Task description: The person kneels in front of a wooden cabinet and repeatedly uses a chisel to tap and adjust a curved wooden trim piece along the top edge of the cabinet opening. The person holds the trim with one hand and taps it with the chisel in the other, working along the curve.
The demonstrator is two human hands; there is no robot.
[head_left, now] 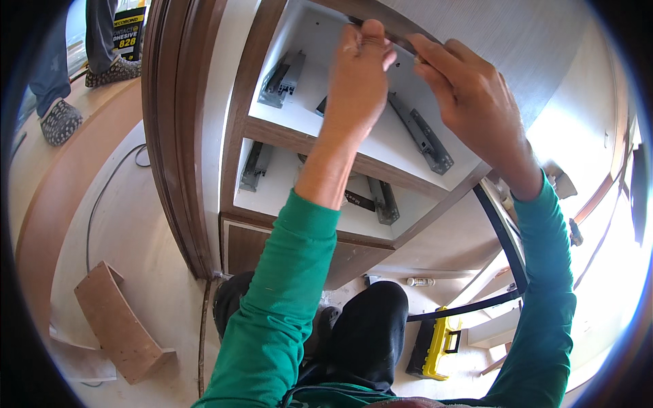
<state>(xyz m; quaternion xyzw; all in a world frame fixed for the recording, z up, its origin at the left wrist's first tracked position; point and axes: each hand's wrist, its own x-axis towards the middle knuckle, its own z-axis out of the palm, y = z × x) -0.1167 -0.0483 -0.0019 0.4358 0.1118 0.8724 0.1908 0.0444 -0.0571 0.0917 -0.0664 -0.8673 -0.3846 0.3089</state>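
Note:
Both my hands are raised to the upper front edge of an open wooden cabinet (239,126) with white inner walls. My left hand (360,81) is closed at that edge, slightly blurred, with its thumb on top. What it grips is hidden. To its right, my right hand (476,92) is closed with the index finger stretched along the brown edge, pinching something small I cannot make out. Below the hands, metal drawer slides (422,136) are fixed to the side walls of the upper compartment. The lower compartment holds another pair of slides (383,200) and a dark strip-like object (358,200).
A person in patterned shoes (61,122) stands at the upper left near a black and yellow can (127,34). A curved wooden piece (119,323) and a cable (102,197) lie on the left floor. A yellow-and-black toolbox (435,343) sits right of my knees.

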